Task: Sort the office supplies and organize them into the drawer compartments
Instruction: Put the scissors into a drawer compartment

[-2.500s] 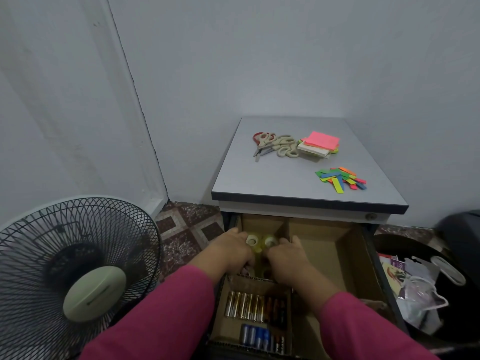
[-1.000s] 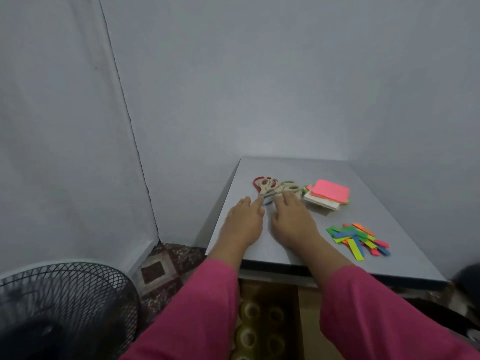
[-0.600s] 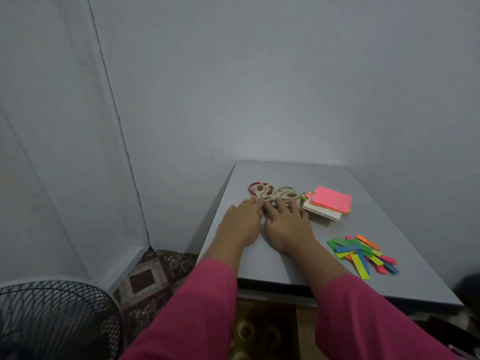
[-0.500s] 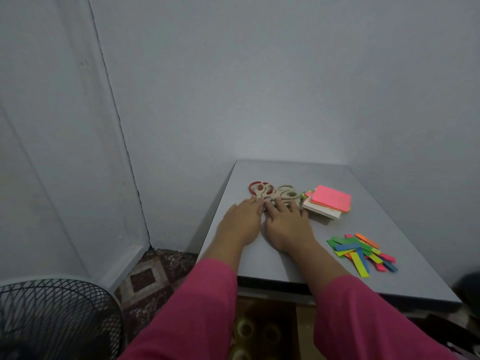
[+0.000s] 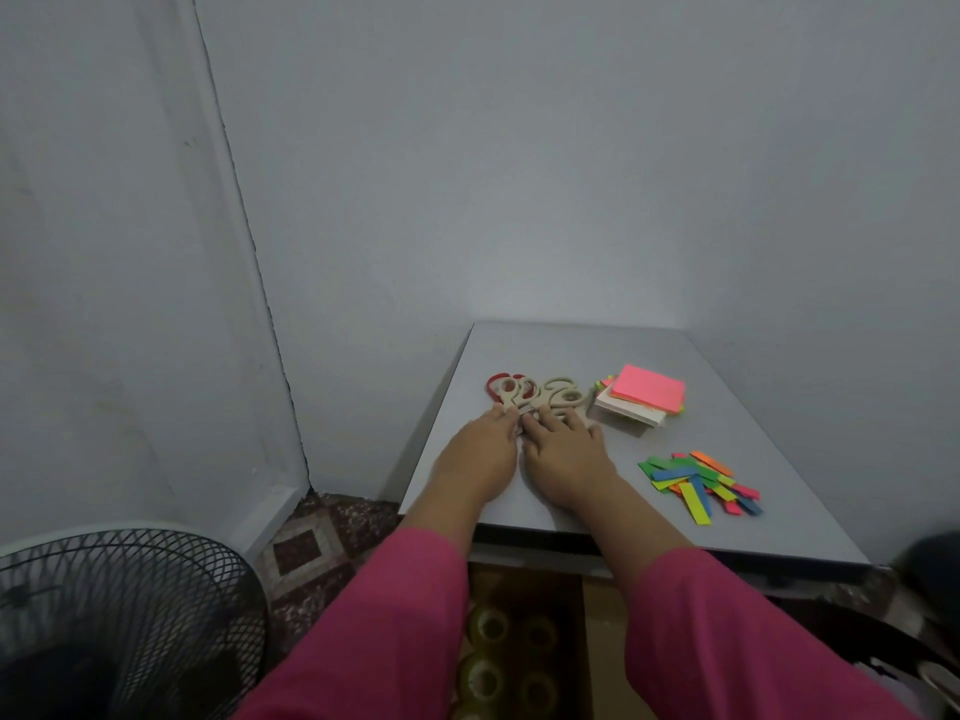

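A few pairs of scissors lie together at the back left of the grey cabinet top (image 5: 519,350): one with red handles (image 5: 500,388), the others with beige handles (image 5: 560,394). My left hand (image 5: 480,454) and my right hand (image 5: 563,452) lie flat side by side on the top. Their fingertips touch the blade ends of the scissors and hide them. Right of the scissors sits a stack of sticky notes (image 5: 647,394) with a pink pad uppermost. Several coloured paper strips (image 5: 698,483) lie loose at the right front. Below the top the drawer stands open, with tape rolls (image 5: 488,628) in its left compartment.
A black floor fan (image 5: 104,626) stands at the lower left on the patterned tile floor (image 5: 311,543). Walls close off the cabinet at the back and right. A dark object (image 5: 935,569) sits at the right edge, beside the cabinet.
Both hands came up out of the drawer, leaving the tape rolls there, and reached across the top to the scissors. Over the last half second they have barely moved.
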Available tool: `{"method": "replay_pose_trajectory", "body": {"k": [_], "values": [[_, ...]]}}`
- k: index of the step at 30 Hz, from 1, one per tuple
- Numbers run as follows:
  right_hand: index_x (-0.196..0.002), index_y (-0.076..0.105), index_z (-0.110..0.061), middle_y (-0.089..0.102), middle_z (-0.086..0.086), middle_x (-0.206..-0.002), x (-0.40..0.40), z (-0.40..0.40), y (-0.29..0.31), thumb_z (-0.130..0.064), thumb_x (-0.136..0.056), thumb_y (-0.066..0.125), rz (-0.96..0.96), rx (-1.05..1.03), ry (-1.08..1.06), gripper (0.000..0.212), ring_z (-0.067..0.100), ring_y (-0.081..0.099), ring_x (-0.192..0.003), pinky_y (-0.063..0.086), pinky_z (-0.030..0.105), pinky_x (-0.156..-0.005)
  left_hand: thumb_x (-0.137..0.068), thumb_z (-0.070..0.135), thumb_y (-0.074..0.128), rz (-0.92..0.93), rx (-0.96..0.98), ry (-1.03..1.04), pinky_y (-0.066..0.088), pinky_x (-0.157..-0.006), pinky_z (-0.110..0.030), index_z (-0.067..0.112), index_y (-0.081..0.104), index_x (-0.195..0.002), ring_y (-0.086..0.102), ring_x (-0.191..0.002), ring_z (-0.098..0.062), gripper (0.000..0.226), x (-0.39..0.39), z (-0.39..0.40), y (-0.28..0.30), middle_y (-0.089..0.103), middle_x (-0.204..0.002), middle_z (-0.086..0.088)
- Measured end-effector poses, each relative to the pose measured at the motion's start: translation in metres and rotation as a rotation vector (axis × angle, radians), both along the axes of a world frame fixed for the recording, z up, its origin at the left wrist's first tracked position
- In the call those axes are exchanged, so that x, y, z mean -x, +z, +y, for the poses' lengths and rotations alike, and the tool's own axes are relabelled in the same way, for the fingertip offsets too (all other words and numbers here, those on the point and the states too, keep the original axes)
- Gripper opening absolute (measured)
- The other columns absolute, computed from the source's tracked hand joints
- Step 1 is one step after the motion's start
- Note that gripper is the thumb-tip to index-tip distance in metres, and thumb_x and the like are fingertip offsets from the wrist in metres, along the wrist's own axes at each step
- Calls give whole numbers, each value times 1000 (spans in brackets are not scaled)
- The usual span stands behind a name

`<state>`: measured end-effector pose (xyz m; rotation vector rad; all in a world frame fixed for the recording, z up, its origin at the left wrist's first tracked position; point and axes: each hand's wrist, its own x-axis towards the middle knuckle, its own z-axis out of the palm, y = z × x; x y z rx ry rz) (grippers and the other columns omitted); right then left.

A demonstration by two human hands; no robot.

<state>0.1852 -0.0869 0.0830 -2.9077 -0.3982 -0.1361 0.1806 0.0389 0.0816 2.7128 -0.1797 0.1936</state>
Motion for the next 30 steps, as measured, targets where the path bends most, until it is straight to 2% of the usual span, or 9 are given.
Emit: {"method": "replay_pose_trajectory", "body": {"k": [13,18,21,23,26,30], "values": [[-152,19,-28,13,0,-160,84,-14,-2,-36,-103,19,-15,33,66,49,26,9,-147,10,51,-116,-105,29,29,-30,13,-17,32,-108,-35,19,33,-148,37,-135,-24,44,88,-7,0,31,-154,-4],[-149,26,-28,18,0,-159,93,-17,2,-34,-104,22,-22,4,77,46,27,11,-147,11,50,-116,-103,29,33,10,58,3,32,-109,-35,18,36,-146,37,-135,-23,45,95,-11,6,34,-153,-5],[-144,36,-27,27,-1,-156,90,-21,7,-27,-101,31,-47,-51,99,43,24,14,-146,13,49,-116,-97,29,42,50,68,19,42,-98,-35,18,48,-137,50,-119,-23,42,89,-13,15,50,-138,-7],[-142,41,-25,34,-1,-152,89,-26,9,-25,-96,41,-105,-108,83,45,21,18,-144,19,47,-115,-93,28,45,-10,24,40,47,-88,-35,16,57,-124,52,-105,-22,36,86,-15,23,55,-125,-7],[-134,48,-21,48,3,-138,88,-34,12,-31,-89,51,-199,-196,-73,47,22,38,-128,36,40,-103,-92,21,47,-169,-103,46,43,-87,-36,15,56,-125,46,-109,-26,35,79,-19,33,51,-123,-8],[-127,47,-16,55,8,-116,82,-39,15,-42,-81,54,-88,-180,-241,52,26,46,-108,43,38,-88,-95,22,51,-139,-178,35,42,-84,-35,12,64,-113,45,-109,-27,25,67,-26,43,50,-114,-9]]}}
